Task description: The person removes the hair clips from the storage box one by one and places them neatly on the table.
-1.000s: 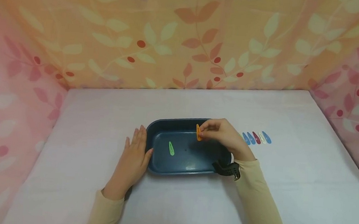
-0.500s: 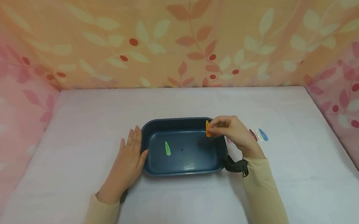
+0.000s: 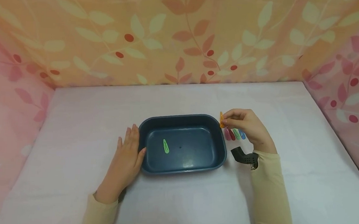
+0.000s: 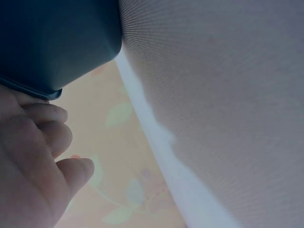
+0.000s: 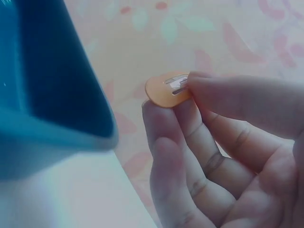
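Between thumb and fingers my right hand point(image 3: 244, 125) pinches an orange snap hair clip point(image 3: 221, 120), held up beside the right rim of a dark blue tray point(image 3: 181, 171). The right wrist view shows the clip point(image 5: 166, 90) close, with its metal slot. A green hair clip point(image 3: 166, 146) lies inside the tray, left of its middle. My left hand point(image 3: 126, 160) rests straight-fingered against the tray's left side, thumb at the rim. On the table under my right hand lie more clips, among them a pink one point(image 3: 227, 133) and a blue one point(image 3: 242, 134); the hand hides part of this row.
A white cloth covers the table point(image 3: 172, 208). A patterned curtain point(image 3: 110, 34) hangs behind it, with pink cloth point(image 3: 356, 89) on both sides. A black strap point(image 3: 245, 157) sits on my right wrist.
My right hand has moved right with the orange clip, from over the tray to just past its right rim. The left hand keeps its place on the tray; the head view has shifted slightly.
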A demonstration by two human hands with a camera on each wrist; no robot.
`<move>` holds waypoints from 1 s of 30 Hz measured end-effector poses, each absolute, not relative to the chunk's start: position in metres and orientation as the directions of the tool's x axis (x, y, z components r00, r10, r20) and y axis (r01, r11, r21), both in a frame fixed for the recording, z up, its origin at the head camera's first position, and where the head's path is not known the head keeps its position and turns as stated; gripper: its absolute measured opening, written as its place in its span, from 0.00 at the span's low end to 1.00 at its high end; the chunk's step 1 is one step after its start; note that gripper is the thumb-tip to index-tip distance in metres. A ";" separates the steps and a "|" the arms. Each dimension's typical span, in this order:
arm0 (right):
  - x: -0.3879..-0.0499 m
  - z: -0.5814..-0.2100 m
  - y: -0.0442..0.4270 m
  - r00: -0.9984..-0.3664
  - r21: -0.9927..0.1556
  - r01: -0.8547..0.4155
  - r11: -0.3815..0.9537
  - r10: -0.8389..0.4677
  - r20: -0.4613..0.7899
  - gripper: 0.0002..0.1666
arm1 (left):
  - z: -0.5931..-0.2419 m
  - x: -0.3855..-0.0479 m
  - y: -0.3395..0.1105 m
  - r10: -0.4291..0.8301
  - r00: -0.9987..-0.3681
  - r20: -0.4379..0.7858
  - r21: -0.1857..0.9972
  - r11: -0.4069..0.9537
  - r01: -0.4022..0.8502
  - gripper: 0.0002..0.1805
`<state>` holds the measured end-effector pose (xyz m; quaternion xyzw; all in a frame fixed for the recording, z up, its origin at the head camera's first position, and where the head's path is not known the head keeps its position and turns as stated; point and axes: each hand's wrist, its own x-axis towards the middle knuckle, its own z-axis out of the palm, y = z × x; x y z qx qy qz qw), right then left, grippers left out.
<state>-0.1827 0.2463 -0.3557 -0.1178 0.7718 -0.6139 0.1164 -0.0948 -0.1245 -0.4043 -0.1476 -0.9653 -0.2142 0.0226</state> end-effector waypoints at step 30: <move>-0.181 -0.359 0.304 -0.981 -0.970 0.050 0.237 -0.169 -0.091 0.06 | -0.401 -0.090 -0.123 0.259 -0.961 0.097 0.419 0.865 0.275 0.38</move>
